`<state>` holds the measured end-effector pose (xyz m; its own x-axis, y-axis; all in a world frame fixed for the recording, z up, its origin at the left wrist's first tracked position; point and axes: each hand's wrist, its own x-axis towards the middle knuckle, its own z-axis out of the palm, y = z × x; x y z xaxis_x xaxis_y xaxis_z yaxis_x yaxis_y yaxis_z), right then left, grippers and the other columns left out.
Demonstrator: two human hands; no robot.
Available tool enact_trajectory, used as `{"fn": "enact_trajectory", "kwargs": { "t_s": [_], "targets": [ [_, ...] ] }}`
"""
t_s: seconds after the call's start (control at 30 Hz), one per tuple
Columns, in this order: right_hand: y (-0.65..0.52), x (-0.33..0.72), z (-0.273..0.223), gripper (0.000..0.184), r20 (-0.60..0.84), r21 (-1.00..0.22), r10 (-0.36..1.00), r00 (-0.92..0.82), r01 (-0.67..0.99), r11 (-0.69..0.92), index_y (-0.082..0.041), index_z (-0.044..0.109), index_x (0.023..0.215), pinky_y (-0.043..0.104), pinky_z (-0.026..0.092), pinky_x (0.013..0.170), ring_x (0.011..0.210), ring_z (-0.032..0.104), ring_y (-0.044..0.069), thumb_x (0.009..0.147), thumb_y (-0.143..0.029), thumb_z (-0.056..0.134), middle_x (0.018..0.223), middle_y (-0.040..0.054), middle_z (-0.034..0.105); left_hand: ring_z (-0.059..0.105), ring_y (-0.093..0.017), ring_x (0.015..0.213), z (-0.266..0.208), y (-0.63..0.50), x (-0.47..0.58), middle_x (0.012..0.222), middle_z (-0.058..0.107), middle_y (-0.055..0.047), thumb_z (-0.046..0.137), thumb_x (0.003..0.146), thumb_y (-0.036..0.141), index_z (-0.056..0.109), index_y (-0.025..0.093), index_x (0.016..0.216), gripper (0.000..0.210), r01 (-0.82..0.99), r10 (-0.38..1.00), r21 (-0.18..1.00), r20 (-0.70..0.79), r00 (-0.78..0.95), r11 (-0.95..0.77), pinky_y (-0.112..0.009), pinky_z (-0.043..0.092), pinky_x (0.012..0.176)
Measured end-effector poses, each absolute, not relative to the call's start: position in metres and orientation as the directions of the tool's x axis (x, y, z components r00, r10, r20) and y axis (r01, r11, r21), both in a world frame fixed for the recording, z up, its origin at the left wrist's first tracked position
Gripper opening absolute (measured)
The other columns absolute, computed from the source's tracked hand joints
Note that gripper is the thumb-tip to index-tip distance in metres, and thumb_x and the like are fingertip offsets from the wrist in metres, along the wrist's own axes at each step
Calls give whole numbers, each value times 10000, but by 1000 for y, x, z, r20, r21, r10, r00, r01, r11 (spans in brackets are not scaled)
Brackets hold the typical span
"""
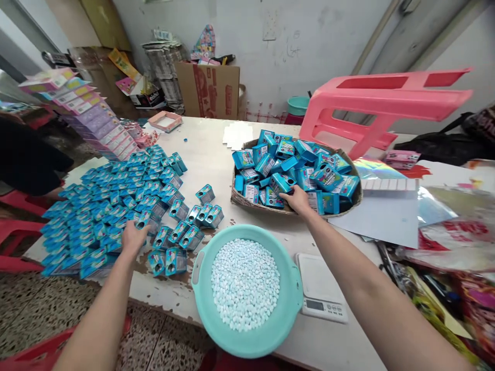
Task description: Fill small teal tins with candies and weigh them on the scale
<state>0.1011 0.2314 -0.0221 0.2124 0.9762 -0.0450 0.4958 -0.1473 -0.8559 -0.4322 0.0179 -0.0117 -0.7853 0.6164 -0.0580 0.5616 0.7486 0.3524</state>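
My left hand (133,238) is closed around a small blue candy box (143,218) with a round hole in its top, at the edge of many similar standing boxes (104,206). On the right, my right hand (297,200) pinches another blue candy box (280,183) at the near side of a cardboard tray (253,204) heaped with loose ones. Between my arms stands a turquoise basin (247,344), holding small pale candies (245,283). Several open-holed boxes (192,237) stand apart, left of the basin.
A white kitchen scale (324,288) sits right of the basin, partly under my right forearm. Behind the tray lies a pink plastic stool (348,111). Stacked pastel boxes (96,121) rise at the left, near another person's dark sleeve (31,154). Plastic bags (460,237) clutter the right.
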Motion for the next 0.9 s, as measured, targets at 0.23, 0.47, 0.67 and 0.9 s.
{"fn": "enact_trajectory", "kwargs": {
  "t_s": [0.23, 0.47, 0.67, 0.9],
  "targets": [
    [192, 100, 27, 165, -501, -774, 864, 46, -471, -423, -161, 582, 857, 253, 554, 609, 655, 628, 143, 823, -323, 589, 683, 11, 652, 502, -360, 1142, -16, 5, -406, 1207, 554, -195, 531, 798, 392, 510, 100, 1227, 519, 654, 684, 382, 72, -726, 653, -486, 410, 944],
    [74, 85, 33, 263, -363, -614, 852, -379, -590, -524, -193, 628, 1025, 237, 564, 661, 747, 659, 140, 792, -315, 635, 911, 14, 706, 601, -217, 962, 49, -28, -204, 1223, 550, -110, 586, 797, 438, 463, 204, 1262, 535, 348, 956, 925, -50, -290, 154, -362, 513, 822],
    [-10, 77, -1, 488, -281, -817, 865, -415, -370, -443, -257, 512, 1242, 427, 512, 902, 1038, 606, 227, 801, -443, 606, 1222, 68, 596, 604, -209, 986, 69, -45, -103, 1272, 536, -89, 693, 720, 380, 365, 246, 1360, 732, 226, 994, 968, -113, 6, 109, -318, 515, 810],
    [-80, 86, 2, 831, 68, -916, 992, -103, 388, 103, -189, 343, 1407, 539, 300, 1100, 1324, 344, 322, 678, -327, 718, 1438, 136, 375, 629, -206, 964, 59, -87, -51, 1146, 638, -49, 609, 788, 331, 459, 250, 1270, 512, 419, 965, 870, -214, -151, 258, -341, 496, 864]
  ]
}}
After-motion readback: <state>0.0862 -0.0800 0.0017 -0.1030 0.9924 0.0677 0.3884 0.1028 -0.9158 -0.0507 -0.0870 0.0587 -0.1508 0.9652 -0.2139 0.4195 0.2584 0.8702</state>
